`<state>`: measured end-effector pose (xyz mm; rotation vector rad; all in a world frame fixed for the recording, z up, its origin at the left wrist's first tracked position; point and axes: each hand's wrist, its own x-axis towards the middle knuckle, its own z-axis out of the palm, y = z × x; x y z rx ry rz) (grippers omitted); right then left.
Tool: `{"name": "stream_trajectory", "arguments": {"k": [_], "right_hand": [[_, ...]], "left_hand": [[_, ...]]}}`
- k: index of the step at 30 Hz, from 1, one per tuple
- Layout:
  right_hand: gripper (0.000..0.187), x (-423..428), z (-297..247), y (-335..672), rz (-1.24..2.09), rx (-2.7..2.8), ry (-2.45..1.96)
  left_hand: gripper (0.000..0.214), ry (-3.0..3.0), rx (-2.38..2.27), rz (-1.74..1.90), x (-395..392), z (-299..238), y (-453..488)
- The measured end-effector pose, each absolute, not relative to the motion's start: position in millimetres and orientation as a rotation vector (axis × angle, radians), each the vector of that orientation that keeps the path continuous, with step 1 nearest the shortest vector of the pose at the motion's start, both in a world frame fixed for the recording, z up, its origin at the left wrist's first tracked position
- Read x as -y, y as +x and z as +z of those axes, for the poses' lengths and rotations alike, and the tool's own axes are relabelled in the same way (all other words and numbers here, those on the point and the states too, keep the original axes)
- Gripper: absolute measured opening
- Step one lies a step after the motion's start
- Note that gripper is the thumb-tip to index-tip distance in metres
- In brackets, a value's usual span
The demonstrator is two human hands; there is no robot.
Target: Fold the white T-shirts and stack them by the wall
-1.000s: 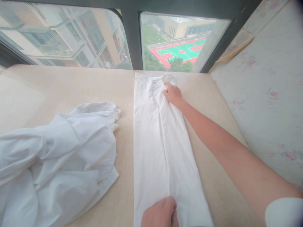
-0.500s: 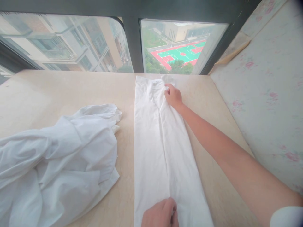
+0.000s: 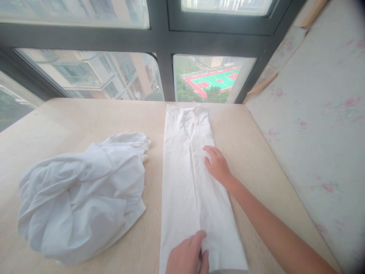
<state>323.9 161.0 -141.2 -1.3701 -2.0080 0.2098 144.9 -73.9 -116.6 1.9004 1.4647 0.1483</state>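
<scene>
So the white pants (image 3: 182, 179) are laid out flat on the pale ledge (image 3: 99, 118), waist end up by the window (image 3: 182, 82), with a bunched-up pile of white cloth (image 3: 88, 190) just to their left. Right hand (image 3: 218, 164) is at the pants' right side about midway down, thumb and fingers spread apart. Left hand (image 3: 188, 253) is down near the legs' lower end, thumb and index apart too, can't tell if either's actually touching fabric.

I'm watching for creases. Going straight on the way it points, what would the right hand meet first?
Most likely the flat white garment, which lies beneath and ahead of the right hand; whether it would press in or skim above is unclear.
</scene>
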Motion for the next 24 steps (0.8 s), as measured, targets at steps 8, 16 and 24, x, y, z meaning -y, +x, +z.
{"name": "stream_trajectory", "arguments": {"k": [8,16,24], "right_hand": [[0.038,-5.3,-146.7,338.3,0.164,2.120,-1.314],[0.029,62.4,-121.0,333.1,0.241,2.279,-1.181],[0.031,90.4,-121.1,334.2,0.396,2.214,-1.076]], "left_hand": [[0.028,2.028,-1.597,0.564,75.1,-99.0,130.6],[0.029,2.246,-1.540,0.520,85.7,-99.2,131.4],[0.036,2.228,-1.459,0.498,100.3,-98.4,134.7]]}}
